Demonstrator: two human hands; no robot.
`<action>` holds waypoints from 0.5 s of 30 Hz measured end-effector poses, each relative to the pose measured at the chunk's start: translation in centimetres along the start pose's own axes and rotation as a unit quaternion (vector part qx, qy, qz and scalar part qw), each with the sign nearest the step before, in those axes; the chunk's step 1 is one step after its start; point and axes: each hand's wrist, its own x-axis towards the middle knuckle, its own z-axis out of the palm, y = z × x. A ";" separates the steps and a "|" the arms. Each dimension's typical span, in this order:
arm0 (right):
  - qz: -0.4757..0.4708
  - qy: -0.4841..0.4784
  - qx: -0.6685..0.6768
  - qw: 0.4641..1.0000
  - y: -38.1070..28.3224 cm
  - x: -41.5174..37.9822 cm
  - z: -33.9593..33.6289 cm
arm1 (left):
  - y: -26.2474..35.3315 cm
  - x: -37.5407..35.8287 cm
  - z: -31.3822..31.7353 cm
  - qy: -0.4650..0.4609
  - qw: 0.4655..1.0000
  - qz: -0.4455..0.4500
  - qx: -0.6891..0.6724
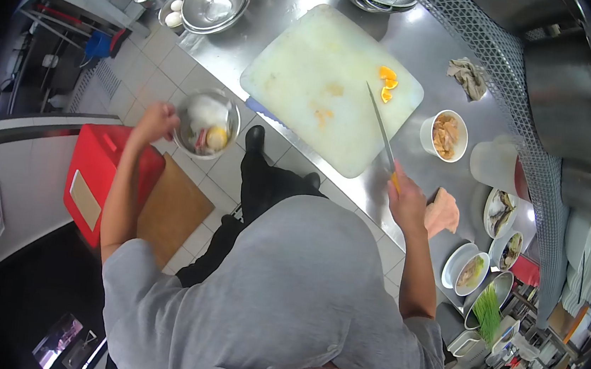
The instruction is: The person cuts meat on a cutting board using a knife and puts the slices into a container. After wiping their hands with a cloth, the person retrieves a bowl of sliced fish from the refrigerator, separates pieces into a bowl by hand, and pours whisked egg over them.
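My left hand (pixel 157 123) is closed on the rim of a metal bowl (pixel 180 139), held out over the floor to the left of the counter. Inside the bowl lie something white, a round yellow piece and some reddish bits that I cannot make out. My right hand (pixel 406 197) grips a long knife (pixel 382 127) by its orange-yellow handle. Its blade reaches over the right part of a white cutting board (pixel 300 64). Near the blade tip, a few orange pieces (pixel 387 79) lie on the board.
Beyond the board stand stacked metal bowls (pixel 215 2). To the right are a tub of peeled-looking orange-brown pieces (pixel 446 135), a grey cloth (pixel 467 79), a pink cloth (pixel 442 213) and several bowls of food, one with green stalks (pixel 486 313). A red bin (pixel 94 169) stands at left.
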 end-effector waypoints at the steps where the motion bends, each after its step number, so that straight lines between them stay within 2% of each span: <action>1: 0.006 -0.016 -0.010 1.000 -0.5 -0.2 -0.4 | -2.1 -0.3 1.9 -0.014 0.999 -0.030 -0.015; 5: -0.044 -0.070 -0.021 0.996 -2.5 -1.6 0.2 | -5.7 0.8 11.4 -0.081 0.994 -0.048 0.055; 7: -0.097 -0.091 -0.027 0.991 -4.1 -2.1 0.9 | -3.9 1.8 14.7 -0.110 0.988 0.003 0.111; 9: -0.151 -0.131 0.008 0.980 -5.6 -1.7 0.6 | -2.6 2.6 16.9 -0.112 0.992 0.014 0.056; 12: -0.163 -0.127 0.052 0.977 -5.9 -0.9 0.8 | -2.2 3.9 18.4 -0.102 0.994 -0.031 -0.032; 15: -0.067 -0.041 -0.009 0.997 -4.3 0.6 0.6 | -1.3 3.8 18.1 -0.098 0.989 -0.063 -0.089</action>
